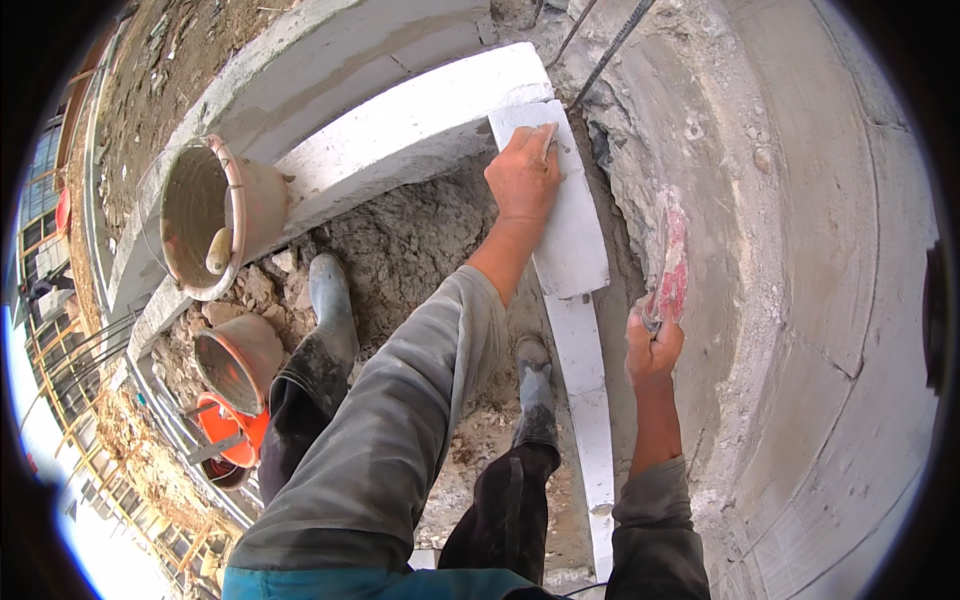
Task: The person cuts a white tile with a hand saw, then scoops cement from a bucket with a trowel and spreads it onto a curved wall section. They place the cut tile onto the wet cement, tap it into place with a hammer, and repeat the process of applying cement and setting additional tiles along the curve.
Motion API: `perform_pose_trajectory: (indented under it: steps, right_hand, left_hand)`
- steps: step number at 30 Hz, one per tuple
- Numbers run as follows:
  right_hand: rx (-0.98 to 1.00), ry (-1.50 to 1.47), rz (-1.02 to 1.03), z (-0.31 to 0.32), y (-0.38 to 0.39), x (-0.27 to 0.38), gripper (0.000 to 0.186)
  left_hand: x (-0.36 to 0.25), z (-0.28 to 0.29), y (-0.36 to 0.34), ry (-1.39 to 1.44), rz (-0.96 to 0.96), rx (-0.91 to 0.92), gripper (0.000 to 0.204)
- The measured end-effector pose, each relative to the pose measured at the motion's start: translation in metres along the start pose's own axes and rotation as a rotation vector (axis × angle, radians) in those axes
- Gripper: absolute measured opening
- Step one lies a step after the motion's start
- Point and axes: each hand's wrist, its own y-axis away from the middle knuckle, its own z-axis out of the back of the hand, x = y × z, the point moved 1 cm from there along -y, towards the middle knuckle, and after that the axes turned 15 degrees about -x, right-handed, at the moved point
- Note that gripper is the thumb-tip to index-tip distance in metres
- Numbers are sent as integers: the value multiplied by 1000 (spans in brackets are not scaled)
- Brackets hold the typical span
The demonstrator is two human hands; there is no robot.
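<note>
- Left hand: positioned on the upper face of the white block, fingers bent and pressed together near its far end. Whether anything is gripped beneath the fingertips cannot be told.
- Right hand: closed around the near end of a red tool smeared with pale residue. The tool points away from the person; its exact type cannot be determined.
- White block: located ahead of the person, right of center, on top of the narrow white row that runs back toward the person. The block is wider than this row.
- Long white row: extends leftward from near the far end of the block. Contact between the two cannot be confirmed.
- Concrete wall: curved by the lens, rises on the right, beyond the right hand. Rough pale mortar lines its base.
- Steel bars: project just beyond the far end of the block.
- Large bucket: at the left, beside the long white row, coated inside with gray residue; a rounded pale handle shows inside it.
- Smaller bucket and orange bucket: side by side, nearer the person.
- Boots: planted on rough ground between the rows.
</note>
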Motion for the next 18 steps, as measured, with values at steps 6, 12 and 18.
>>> perform_pose_trajectory:
  steps: [6,12,18]
  right_hand:
    - [40,-130,-43,-1,-13,-14,25]
    - [147,-133,-42,-24,-48,-27,29]
    - [145,75,338,-45,-83,-34,30]
  left_hand:
    - [-3,-3,-4,-23,56,-70,25]
    - [-5,0,-6,-21,137,-20,23]
    - [-4,1,-7,-34,112,-28,23]
